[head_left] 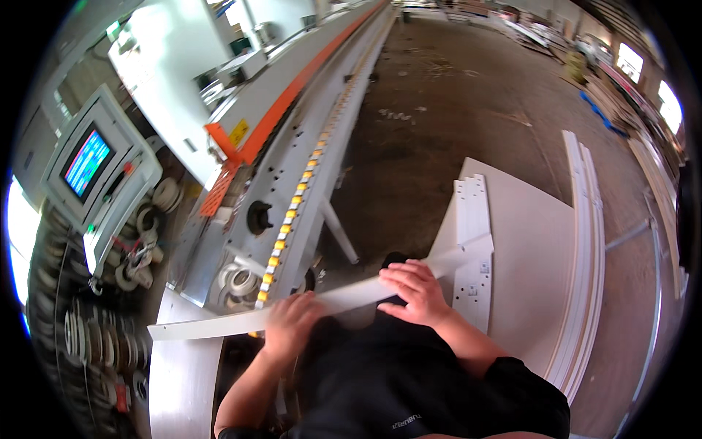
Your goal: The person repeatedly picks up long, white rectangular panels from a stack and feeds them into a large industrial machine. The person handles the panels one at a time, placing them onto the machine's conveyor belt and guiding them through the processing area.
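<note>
A long, narrow white board [351, 295] lies crosswise in front of my body, its left end over a pale machine table and its right end over a stack of white strips. My left hand [289, 322] is closed over the board left of its middle, slightly blurred. Further right, my right hand [414, 291] grips the board with its fingers over the top edge and its thumb toward me. Below the board's right end, drilled white strips [472, 296] rest on a large pale panel [537, 241].
A long machine with an orange rail [281, 110] and a row of yellow rollers [284, 230] runs away ahead on the left. Its control panel with a lit screen [88, 162] stands at far left, above rolls of edging [95, 340]. More long white strips [583, 271] lie at right.
</note>
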A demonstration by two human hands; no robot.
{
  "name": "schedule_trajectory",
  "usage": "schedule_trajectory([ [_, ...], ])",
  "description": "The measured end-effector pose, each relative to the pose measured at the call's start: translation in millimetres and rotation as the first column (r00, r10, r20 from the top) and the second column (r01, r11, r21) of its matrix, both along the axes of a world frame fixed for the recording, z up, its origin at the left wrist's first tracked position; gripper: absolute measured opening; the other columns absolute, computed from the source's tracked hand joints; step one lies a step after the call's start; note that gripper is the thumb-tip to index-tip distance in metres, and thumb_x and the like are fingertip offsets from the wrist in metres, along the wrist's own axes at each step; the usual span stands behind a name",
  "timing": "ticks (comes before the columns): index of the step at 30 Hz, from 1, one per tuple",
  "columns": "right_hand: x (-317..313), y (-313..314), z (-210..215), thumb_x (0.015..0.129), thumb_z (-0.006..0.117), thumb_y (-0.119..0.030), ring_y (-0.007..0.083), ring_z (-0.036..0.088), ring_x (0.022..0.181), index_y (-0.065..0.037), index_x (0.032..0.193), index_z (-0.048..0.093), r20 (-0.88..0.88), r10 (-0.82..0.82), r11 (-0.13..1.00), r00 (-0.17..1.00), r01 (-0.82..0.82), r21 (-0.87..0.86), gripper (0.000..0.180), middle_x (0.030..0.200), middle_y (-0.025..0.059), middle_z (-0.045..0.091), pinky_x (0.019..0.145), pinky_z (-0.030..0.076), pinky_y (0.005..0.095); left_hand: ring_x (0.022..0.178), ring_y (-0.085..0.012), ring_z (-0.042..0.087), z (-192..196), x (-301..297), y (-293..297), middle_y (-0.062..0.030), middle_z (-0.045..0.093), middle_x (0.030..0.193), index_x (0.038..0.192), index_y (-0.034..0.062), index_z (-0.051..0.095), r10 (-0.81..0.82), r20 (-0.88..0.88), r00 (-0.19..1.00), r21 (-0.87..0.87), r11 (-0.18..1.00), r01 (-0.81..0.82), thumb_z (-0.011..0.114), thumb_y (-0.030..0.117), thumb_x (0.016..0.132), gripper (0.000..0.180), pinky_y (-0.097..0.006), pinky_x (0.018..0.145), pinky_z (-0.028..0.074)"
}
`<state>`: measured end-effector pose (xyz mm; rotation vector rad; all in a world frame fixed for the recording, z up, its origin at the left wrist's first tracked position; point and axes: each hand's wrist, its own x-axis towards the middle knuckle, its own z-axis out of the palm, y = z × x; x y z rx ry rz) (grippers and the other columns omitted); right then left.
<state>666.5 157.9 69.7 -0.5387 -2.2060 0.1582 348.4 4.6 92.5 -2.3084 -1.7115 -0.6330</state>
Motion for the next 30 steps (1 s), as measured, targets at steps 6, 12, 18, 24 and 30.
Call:
schedule_trajectory([
  [6,-1,5,-38,0.088,0.089,-0.020,0.0260,0.074,0.117,-0.008,0.119,0.080,-0.053,0.041,0.992,0.998,-0.047,-0.118,0.035,0.130,0.0035,0.078,0.107,0.055,0.0459,0.122,-0.0409,0.070,-10,-99,-76,-0.0147,0.076,0.135,0.122,0.0121,0.084,0.397,0.130,0.909,0.018,0.915,-0.402,0.086,0.000,0.075,0.048,-0.049,0.106,0.057],
  [12,15,4,-96,0.089,0.087,-0.013,0.0263,0.076,0.094,-0.011,0.094,0.083,-0.032,0.037,0.971,0.999,-0.044,-0.237,0.006,0.101,0.0020,0.083,0.095,0.057,0.0425,0.132,-0.0367,0.066,-14,-192,-131,-0.0162,0.074,0.142,0.129,0.0088,0.081,0.625,0.170,0.762,-0.055,0.778,-0.626,0.084,-0.007,0.083,0.049,-0.046,0.113,0.055],
  [18,44,4,-133,0.086,0.090,-0.014,0.0276,0.074,0.087,-0.011,0.082,0.079,-0.055,-0.189,0.922,0.980,0.158,-0.353,0.012,0.091,0.0020,0.080,0.086,0.057,0.0423,0.134,-0.0365,0.064,-30,-270,-157,-0.0112,0.074,0.142,0.129,0.0101,0.079,0.757,0.165,0.632,-0.085,0.649,-0.756,0.082,0.004,0.088,0.042,-0.048,0.115,0.052],
  [24,93,11,-165,0.095,0.084,-0.023,0.0317,0.075,0.104,-0.009,0.102,0.081,0.087,-0.438,0.787,0.895,0.428,-0.443,0.017,0.107,0.0073,0.082,0.097,0.055,0.0446,0.135,-0.0363,0.062,-44,-280,-93,-0.0098,0.072,0.143,0.134,0.0074,0.074,0.757,0.043,0.652,-0.004,0.652,-0.758,0.078,0.018,0.095,0.040,-0.049,0.116,0.048],
  [30,162,25,-240,0.094,0.083,-0.044,0.0373,0.059,0.141,-0.009,0.147,0.064,0.393,-0.712,0.516,0.581,0.814,-0.267,0.066,0.148,0.0149,0.068,0.118,0.047,0.0508,0.128,-0.0318,0.065,-61,-298,-23,-0.0023,0.074,0.134,0.128,0.0136,0.078,0.789,0.019,0.614,0.132,0.606,-0.784,0.078,0.024,0.098,0.032,-0.045,0.111,0.050],
])
